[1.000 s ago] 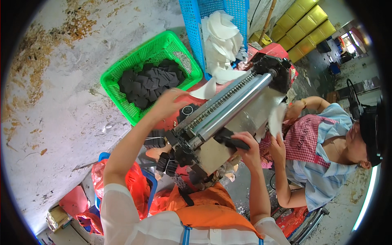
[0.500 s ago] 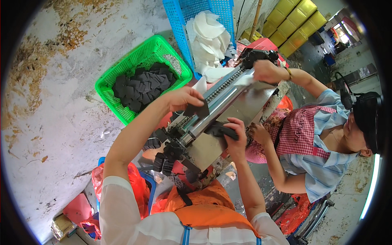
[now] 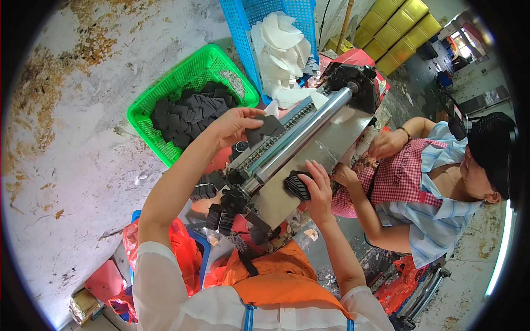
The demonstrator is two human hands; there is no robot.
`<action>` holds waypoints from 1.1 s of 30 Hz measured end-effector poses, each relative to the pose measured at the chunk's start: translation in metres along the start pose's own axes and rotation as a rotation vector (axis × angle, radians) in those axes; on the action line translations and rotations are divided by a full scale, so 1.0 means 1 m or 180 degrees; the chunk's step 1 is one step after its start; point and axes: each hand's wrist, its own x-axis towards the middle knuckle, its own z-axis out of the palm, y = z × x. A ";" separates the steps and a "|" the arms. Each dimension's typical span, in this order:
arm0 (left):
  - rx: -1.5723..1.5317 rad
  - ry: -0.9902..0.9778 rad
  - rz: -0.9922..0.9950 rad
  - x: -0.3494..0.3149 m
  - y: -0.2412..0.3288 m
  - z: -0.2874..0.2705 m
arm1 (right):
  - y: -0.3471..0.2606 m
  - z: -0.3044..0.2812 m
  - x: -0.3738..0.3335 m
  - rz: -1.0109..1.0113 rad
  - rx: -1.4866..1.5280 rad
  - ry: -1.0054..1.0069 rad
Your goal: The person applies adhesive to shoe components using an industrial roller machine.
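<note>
Between the fingers and thumb of my left hand is a thin black flat piece, held over the near-left side of a roller machine. My right hand is around the right side of a small stack of black pieces, its fingers stretched along it; the thumb is hidden. That stack sits over the machine's metal plate. Left of the machine, a green basket holds many loose black pieces. More black stacks are at the machine's near end.
A blue crate with white curved sheets stands beyond the machine. At right, a co-worker in a checked apron has both hands near the plate's edge. Red bags lie below left; golden tins are stacked far off.
My left hand has lifted the black piece slightly up and away from the roller. My right hand has lowered with its stack, fingers straighter. The co-worker's far hand has drawn back from the roller.
</note>
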 end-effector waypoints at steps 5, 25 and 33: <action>0.0038 -0.0855 -0.0330 0.008 -0.017 0.000 | -0.002 -0.011 0.017 0.1418 0.2197 0.0139; -0.0179 -0.0073 0.0210 0.027 -0.013 0.001 | 0.008 -0.007 0.015 0.0471 0.0521 -0.0139; 0.0743 -0.0463 -0.0436 0.029 -0.040 -0.012 | 0.008 -0.041 -0.002 0.1735 0.1553 -0.1294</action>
